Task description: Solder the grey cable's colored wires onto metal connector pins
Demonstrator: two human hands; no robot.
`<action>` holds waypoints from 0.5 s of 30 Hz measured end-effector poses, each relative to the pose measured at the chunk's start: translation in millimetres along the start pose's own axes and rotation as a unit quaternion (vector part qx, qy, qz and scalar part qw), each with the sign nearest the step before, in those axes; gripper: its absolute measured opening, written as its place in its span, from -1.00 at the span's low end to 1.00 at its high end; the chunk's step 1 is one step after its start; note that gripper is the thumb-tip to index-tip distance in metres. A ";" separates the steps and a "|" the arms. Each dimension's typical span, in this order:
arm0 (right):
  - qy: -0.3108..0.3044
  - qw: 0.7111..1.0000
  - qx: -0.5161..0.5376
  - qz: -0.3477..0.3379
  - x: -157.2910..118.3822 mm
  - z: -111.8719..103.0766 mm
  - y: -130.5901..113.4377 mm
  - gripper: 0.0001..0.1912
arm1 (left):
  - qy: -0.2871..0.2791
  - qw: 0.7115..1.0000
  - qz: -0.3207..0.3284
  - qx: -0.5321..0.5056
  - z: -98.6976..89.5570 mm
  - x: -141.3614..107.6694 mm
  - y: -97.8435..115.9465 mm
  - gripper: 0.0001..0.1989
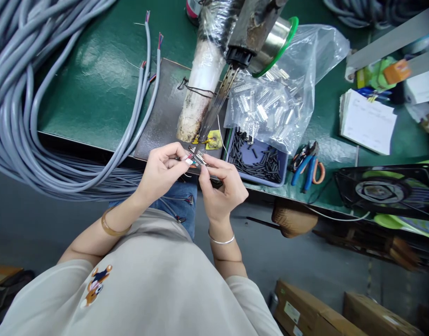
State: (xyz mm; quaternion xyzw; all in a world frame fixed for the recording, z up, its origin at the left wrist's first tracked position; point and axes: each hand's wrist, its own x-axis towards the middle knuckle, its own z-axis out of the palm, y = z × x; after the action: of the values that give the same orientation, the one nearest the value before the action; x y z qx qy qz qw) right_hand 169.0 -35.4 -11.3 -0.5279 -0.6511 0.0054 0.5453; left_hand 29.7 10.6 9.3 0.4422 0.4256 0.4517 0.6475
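At the bench edge, my left hand pinches the thin coloured wires at a cable's end. My right hand grips a small metal multi-pin connector between thumb and fingers. Wires and connector meet right beneath the tip of a soldering iron, which points down from a mount above. Beside the tip stands a white, scorched tube wrapped in clear film. A yellowish pad lies just behind the fingers. My fingertips partly hide where the wires touch the pins.
Grey cables are heaped at the left, several stripped ends on the bench. A purple tray of short black tubes sits right of my hands, with a plastic bag of connectors behind. Pliers and a black fan lie further right.
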 end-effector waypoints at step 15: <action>-0.051 0.997 -0.037 -0.033 -3.7 -2.0 5.8 -0.83 | -0.004 1.000 -0.016 -0.003 -1.9 -0.6 -6.0 -0.84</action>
State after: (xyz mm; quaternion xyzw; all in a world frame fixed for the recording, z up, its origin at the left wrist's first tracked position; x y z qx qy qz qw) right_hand 173.8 -36.5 -16.4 -0.5248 -0.6948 -0.0103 0.4917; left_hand 29.0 9.2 3.1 0.4351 0.4285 0.4404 0.6581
